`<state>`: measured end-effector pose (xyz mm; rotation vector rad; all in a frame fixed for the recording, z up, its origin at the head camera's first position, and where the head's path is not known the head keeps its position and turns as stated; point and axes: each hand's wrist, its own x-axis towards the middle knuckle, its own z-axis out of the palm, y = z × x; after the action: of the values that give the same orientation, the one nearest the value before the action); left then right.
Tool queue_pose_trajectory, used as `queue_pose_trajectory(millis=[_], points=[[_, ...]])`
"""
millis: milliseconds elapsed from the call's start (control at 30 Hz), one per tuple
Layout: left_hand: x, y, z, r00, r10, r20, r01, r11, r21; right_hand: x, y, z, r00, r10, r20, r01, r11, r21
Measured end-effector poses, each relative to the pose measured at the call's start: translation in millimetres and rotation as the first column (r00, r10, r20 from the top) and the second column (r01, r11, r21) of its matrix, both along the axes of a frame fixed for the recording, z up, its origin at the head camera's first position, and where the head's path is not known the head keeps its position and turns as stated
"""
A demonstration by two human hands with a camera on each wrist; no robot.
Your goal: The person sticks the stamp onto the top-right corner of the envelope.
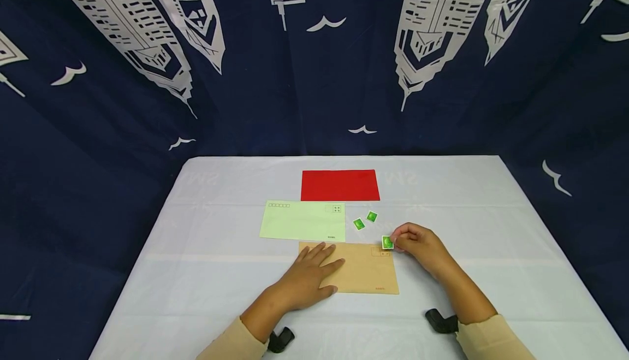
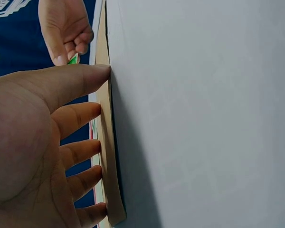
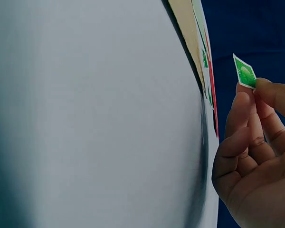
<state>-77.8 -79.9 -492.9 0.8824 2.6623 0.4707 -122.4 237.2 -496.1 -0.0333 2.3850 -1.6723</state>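
A brown envelope lies nearest the person, printed boxes at its upper right. My left hand rests on its left half with fingers spread; the left wrist view shows the fingertips touching the paper. Between thumb and forefinger my right hand pinches a green postage stamp with a white border, by its right edge. In the head view that stamp overlaps the envelope's upper right corner; in the right wrist view the pinched stamp appears tilted and raised off the table.
A light green envelope lies just beyond the brown one, and a red envelope farther back. Two loose green stamps lie right of the green envelope. A white cloth covers the table; a dark blue patterned curtain hangs behind.
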Motion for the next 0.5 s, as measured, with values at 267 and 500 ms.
queue_pose_trajectory(millis=[267,500], points=[[-0.3,0.4,0.2,1.0,0.0,-0.004,0.0,1.0,0.003,0.7,-1.7,-1.0,1.0,-0.001,0.012,0.001,0.999,0.054],[0.6,0.4,1.8,1.0,-0.003,-0.004,0.003,1.0,0.009,1.1,-2.6,-1.7,1.0,0.003,0.028,-0.005,0.998,0.062]])
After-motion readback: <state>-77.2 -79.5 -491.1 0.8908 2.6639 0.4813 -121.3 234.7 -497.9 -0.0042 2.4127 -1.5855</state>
